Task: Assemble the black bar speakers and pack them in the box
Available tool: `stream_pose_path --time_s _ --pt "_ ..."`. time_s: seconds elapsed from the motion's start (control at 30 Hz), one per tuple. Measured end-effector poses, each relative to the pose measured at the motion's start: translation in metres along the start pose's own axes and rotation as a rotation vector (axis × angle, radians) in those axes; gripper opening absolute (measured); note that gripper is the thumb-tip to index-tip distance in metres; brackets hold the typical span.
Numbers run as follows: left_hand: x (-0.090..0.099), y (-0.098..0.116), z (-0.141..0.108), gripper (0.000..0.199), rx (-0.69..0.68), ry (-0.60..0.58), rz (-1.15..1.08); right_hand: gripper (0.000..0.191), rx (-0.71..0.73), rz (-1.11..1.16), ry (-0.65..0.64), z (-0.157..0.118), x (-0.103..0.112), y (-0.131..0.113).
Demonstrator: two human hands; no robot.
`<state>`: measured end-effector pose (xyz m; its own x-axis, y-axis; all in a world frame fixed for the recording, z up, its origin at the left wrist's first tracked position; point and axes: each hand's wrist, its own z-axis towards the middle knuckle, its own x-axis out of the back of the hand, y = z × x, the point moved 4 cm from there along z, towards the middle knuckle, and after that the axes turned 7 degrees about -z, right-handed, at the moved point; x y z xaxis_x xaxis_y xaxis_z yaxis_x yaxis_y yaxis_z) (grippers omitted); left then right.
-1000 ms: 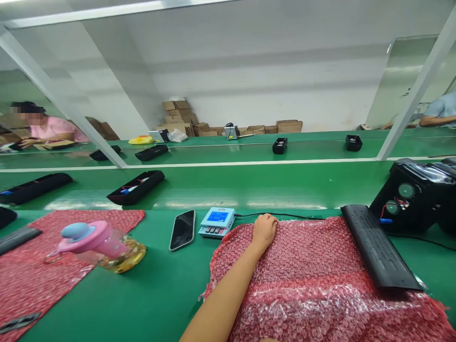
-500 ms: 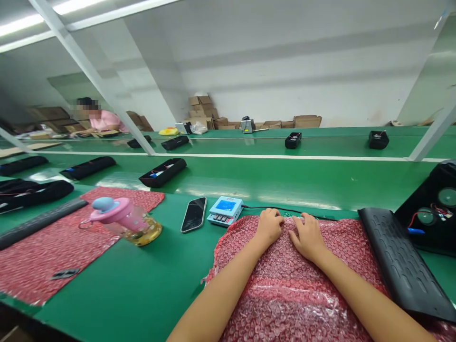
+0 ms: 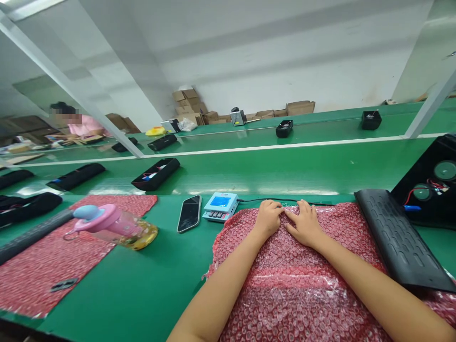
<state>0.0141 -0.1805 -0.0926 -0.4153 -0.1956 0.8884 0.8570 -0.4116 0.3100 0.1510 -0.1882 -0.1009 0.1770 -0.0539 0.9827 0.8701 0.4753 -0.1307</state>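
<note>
A sheet of red bubble wrap (image 3: 285, 304) lies in front of me on the green table. At its far edge my left hand (image 3: 269, 219) has its fingers bent and closed on the wrap. Beside it, my right hand (image 3: 304, 224) rests on the same sheet with fingers spread, its index finger reaching close to the left hand. Both forearms lie across the wrap. Just beyond the sheet's far left corner stands a small light-blue device with a lit screen (image 3: 220, 205), its black cable running behind my hands.
A black slotted panel (image 3: 399, 237) and an open black speaker housing (image 3: 434, 190) stand at right. Left are a phone (image 3: 189, 213), a pink-lidded bottle (image 3: 117, 228) and another bubble-wrap sheet (image 3: 28, 285). Black housings (image 3: 156, 175) sit along the green line. A person (image 3: 80, 124) works far left.
The view has tilted and shifted slightly. My right hand has moved closer to the left, and its index finger now reaches toward the left fingers. The wrap stays in place.
</note>
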Motion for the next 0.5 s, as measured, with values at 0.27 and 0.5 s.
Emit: stream_pose_path --time_s 0.27,0.5 --pt "-0.008 -0.006 0.000 0.033 0.049 -0.024 -0.062 0.027 0.080 0.004 0.052 -0.001 0.000 -0.004" --pt "-0.010 -0.012 0.003 0.040 0.076 -0.031 -0.110 0.026 0.106 -0.032 0.087 -0.002 0.000 -0.005"
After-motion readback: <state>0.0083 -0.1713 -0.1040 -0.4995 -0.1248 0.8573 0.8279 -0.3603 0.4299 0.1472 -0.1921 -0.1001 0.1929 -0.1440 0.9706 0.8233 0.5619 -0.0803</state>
